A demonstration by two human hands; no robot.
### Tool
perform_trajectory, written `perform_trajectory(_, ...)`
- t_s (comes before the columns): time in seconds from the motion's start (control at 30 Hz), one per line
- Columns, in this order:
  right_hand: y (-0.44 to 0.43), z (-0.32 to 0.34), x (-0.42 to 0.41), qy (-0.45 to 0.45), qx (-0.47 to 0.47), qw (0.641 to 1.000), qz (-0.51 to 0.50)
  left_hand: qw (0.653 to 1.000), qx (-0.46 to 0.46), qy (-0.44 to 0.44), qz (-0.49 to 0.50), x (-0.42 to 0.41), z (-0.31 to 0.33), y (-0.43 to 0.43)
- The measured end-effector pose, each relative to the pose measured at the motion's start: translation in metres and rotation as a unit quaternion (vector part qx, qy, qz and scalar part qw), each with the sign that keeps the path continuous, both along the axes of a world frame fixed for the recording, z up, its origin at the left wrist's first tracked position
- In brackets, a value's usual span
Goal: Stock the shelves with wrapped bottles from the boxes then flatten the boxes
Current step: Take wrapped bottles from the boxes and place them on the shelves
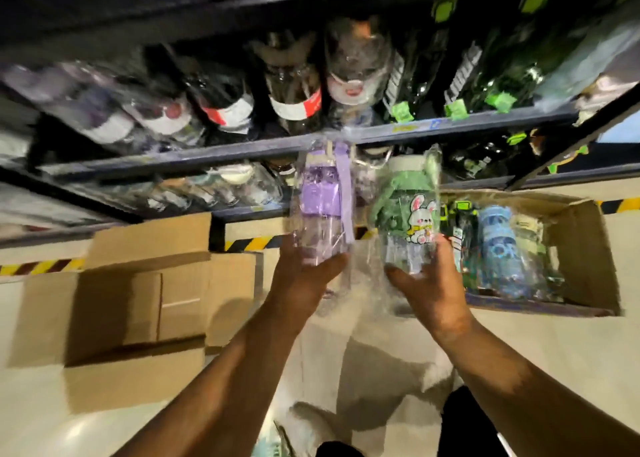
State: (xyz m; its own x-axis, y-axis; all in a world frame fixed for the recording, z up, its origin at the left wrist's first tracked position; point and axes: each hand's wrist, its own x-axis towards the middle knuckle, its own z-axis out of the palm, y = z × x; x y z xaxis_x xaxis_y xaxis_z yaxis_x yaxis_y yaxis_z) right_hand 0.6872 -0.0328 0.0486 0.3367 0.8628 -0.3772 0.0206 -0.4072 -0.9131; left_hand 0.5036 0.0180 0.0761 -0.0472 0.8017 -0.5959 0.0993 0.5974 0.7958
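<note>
Presently, stock on view, placed rel. to the dark metal shelf unit (311, 145):

- Purple wrapped bottle (323, 200): upright, strap down one side, held just in front of the unit's middle rail. Left hand (304, 276) is the grip here, fingers curled round the bottle's base, closed on it.
- Green wrapped bottle (408, 214): rabbit sticker on front, pale lid, clear film trailing below. Just right of the purple one, same height before the unit. Right hand (426, 283) grip closed round its lower end, thumb across the front.
- Open box w/ stock (585, 248): on the floor at the unit's foot, right side. Holds several wrapped bottles incl. a blue bottle (502, 245); others green/dark, blurred, count unclear.
- Empty box (131, 304): on the floor at the unit's foot, left side, flaps up, not flattened.
- Shelved bottles (294, 86): row on the unit's upper shelf, dark w/ red-white bands, green-tagged ones further right; more on the shelf below, blurred.
- Yellow-black floor tape (41, 266): runs along the unit's base.
</note>
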Motion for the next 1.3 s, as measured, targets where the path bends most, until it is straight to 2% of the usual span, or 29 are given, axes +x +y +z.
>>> perform_trajectory(0.2, 0.028, 0.07, -0.104, 0.039, 0.061, 0.997, 0.034, 0.994, 0.1, 0.004, 0.048, -0.103, 0.077, 0.005)
perform_trajectory(0.43, 0.098, 0.151, -0.167, -0.009, 0.179, 0.979, 0.101, 0.974, 0.207, -0.008, 0.096, -0.161, 0.151, 0.05)
perform_trajectory(0.5, 0.129, 0.167, -0.176, -0.019, 0.213, 0.97, 0.118, 0.968, 0.237, 0.0, 0.083, -0.17, 0.167, 0.074)
perform_trajectory(0.63, 0.201, 0.201, -0.192, 0.025, 0.228, 0.967, 0.11, 0.961, 0.256, 0.012, 0.108, -0.186, 0.194, 0.125)
perform_trajectory(0.73, 0.25, 0.221, -0.204, -0.006, 0.24, 0.965, 0.104, 0.96, 0.251, 0.014, 0.126, -0.197, 0.205, 0.157)
perform_trajectory(0.83, 0.289, 0.229, -0.219, -0.006, 0.263, 0.961, 0.089, 0.961, 0.245, 0.049, 0.118, -0.208, 0.215, 0.176)
perform_trajectory(1.0, 0.337, 0.221, -0.243, -0.065, 0.287, 0.953, 0.073, 0.959, 0.247, 0.062, 0.124, -0.223, 0.215, 0.203)
perform_trajectory(1.3, 0.36, 0.181, -0.247, -0.14, 0.234, 0.961, 0.035, 0.958, 0.244, 0.07, 0.131, -0.24, 0.199, 0.236)
